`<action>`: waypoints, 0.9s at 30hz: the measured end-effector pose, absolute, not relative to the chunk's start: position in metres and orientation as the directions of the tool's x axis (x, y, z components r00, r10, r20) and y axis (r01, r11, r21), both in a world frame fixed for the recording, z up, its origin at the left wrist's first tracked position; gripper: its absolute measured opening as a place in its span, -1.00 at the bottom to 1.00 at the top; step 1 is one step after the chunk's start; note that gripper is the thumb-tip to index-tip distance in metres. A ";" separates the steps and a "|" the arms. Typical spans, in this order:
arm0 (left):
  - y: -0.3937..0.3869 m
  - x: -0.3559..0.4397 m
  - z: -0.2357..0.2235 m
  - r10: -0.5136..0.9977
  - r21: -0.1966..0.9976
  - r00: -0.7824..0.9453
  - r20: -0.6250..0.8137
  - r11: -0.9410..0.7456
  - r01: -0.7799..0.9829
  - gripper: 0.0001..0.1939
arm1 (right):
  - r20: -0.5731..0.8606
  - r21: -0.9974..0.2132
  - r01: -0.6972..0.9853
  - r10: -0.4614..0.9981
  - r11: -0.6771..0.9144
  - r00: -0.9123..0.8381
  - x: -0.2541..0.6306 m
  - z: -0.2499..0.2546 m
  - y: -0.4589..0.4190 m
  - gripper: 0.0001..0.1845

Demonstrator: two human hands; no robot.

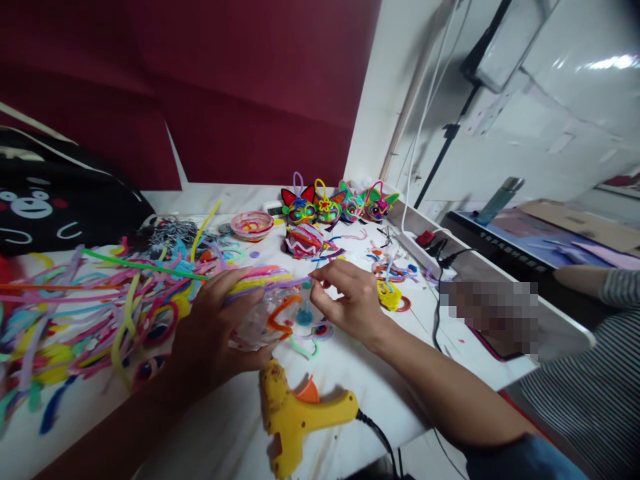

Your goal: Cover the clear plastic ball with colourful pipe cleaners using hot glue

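My left hand (213, 327) is wrapped round a clear plastic shell (253, 323), its fingers over the top and thumb below. Pink, yellow and purple pipe cleaners (273, 281) lie along the shell's upper side. Fingertips of my right hand (350, 300) pinch the right end of the purple pipe cleaner. A bent orange pipe cleaner (280, 313) shows in front of the shell; I cannot tell whether it is attached. Just below my hands, a yellow glue gun (320, 415) with an orange trigger rests on the white table (370, 387).
Loose pipe cleaners (100, 313) cover the left side. Several colourful eared ornaments (327, 207) stand at the back, near a striped bowl (251, 225) and a wrapped shell (305, 240). A black cable (383, 433) trails from the glue gun. Another person's striped sleeve (620, 288) is at right.
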State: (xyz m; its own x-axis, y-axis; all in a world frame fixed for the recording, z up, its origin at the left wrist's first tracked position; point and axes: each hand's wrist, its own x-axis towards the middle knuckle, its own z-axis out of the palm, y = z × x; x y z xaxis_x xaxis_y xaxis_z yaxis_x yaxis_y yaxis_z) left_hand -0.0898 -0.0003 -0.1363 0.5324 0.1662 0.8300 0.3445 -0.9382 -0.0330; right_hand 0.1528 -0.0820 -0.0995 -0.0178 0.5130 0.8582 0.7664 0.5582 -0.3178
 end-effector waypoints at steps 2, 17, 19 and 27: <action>0.000 -0.090 -0.135 0.158 -0.050 0.544 0.824 -0.936 0.348 -0.23 | 0.857 -0.237 0.806 0.507 0.542 -0.090 0.153 -0.100 -0.083 -0.79; 0.000 -0.090 -0.133 0.060 -0.167 0.576 0.815 -0.928 0.333 -0.21 | 0.817 -0.050 0.900 0.535 0.434 -0.213 0.151 -0.109 -0.084 -0.72; 0.000 -0.089 -0.134 0.056 -0.170 0.569 0.821 -0.926 0.337 -0.22 | 0.796 -0.204 0.872 0.594 0.446 -0.117 0.150 -0.110 -0.081 -0.76; -0.001 -0.085 -0.140 0.156 -0.024 0.511 0.846 -0.944 0.329 -0.27 | 0.720 -0.559 0.700 0.678 0.445 0.145 0.141 -0.107 -0.075 -0.85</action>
